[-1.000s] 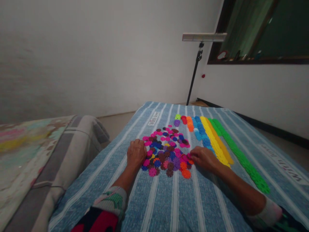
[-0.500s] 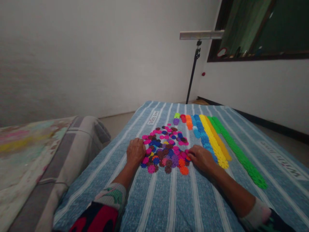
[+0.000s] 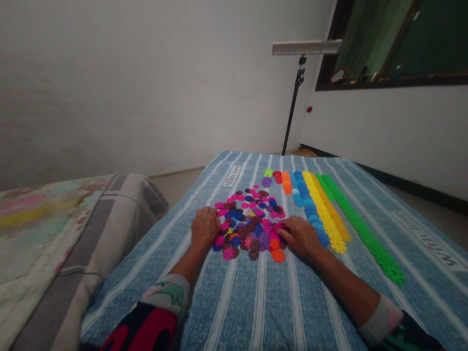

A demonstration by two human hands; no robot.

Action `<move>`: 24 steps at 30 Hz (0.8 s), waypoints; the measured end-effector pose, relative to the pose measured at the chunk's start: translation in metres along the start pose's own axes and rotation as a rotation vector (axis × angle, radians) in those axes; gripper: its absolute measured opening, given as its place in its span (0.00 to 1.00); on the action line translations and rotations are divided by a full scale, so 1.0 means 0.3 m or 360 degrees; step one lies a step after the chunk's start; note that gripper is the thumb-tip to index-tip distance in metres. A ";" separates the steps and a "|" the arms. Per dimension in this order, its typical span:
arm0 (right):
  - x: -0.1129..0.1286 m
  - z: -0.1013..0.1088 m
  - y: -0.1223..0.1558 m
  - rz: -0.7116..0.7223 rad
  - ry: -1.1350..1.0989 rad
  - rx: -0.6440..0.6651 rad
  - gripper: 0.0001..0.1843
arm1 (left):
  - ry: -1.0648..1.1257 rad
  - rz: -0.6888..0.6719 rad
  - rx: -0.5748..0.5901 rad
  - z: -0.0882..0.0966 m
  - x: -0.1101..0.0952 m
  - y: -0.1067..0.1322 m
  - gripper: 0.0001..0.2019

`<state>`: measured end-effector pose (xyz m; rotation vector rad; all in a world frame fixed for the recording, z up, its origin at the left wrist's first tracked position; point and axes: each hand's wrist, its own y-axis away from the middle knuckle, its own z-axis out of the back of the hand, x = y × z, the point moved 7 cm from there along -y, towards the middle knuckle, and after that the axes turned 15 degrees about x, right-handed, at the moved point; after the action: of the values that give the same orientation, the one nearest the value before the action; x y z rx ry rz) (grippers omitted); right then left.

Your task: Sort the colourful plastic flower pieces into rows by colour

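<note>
A heap of small flower-shaped plastic discs (image 3: pixel 252 222), pink, purple, blue, brown and orange, lies on a blue striped cloth (image 3: pixel 278 302). My left hand (image 3: pixel 205 228) rests with curled fingers against the heap's left edge. My right hand (image 3: pixel 300 236) lies on the heap's right edge, fingers bent onto the discs. To the right run sorted rows of discs: blue (image 3: pixel 307 204), yellow (image 3: pixel 323 214), orange-yellow (image 3: pixel 334 214) and green (image 3: pixel 361 229). Short stacks of orange (image 3: pixel 287 184), red (image 3: pixel 278 177), purple (image 3: pixel 266 183) and lime (image 3: pixel 268 172) discs sit at the far end.
A folded grey blanket (image 3: pixel 109 229) and a patterned mat (image 3: pixel 32 229) lie to the left of the cloth. A light bar on a black stand (image 3: pixel 294 105) rises behind the cloth near the white wall. A dark window (image 3: pixel 395 44) is at upper right.
My right hand has slid left, pushing the heap's right side in toward the middle. My left hand has stayed almost still at the left edge. The heap looks more compact.
</note>
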<state>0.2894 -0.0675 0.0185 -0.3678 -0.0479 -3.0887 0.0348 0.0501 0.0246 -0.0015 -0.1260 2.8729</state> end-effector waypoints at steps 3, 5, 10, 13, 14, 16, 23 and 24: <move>-0.018 -0.008 -0.013 -0.0066 0.0010 -0.0010 0.13 | 0.0004 -0.0002 0.0000 0.004 -0.003 0.003 0.14; -0.035 -0.010 -0.014 -0.0096 -0.0028 -0.0060 0.12 | -0.0005 0.0010 0.0007 0.005 -0.002 0.004 0.14; -0.064 0.000 0.001 -0.0137 -0.0145 -0.0151 0.14 | -0.0032 -0.0008 0.0006 0.006 -0.004 0.001 0.14; -0.056 0.003 0.011 -0.0089 -0.0182 -0.0054 0.12 | -0.0029 0.0003 0.0014 0.004 -0.003 0.001 0.14; -0.050 0.004 0.015 -0.0068 -0.0165 -0.0015 0.12 | -0.0028 0.0006 0.0013 0.005 -0.004 0.001 0.14; -0.038 0.008 0.022 -0.0046 -0.0088 0.0047 0.12 | -0.0028 0.0007 0.0005 0.007 -0.005 0.004 0.14; -0.016 0.004 0.030 -0.0001 0.0104 0.0192 0.12 | 0.0012 0.0001 0.0003 0.011 -0.004 0.005 0.14; -0.014 0.002 0.030 0.0007 0.0119 0.0193 0.12 | 0.0024 -0.0004 0.0001 0.010 -0.003 0.003 0.14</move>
<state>0.2940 -0.0762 0.0184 -0.2472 -0.2314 -3.0725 0.0353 0.0486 0.0275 -0.0226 -0.1224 2.8696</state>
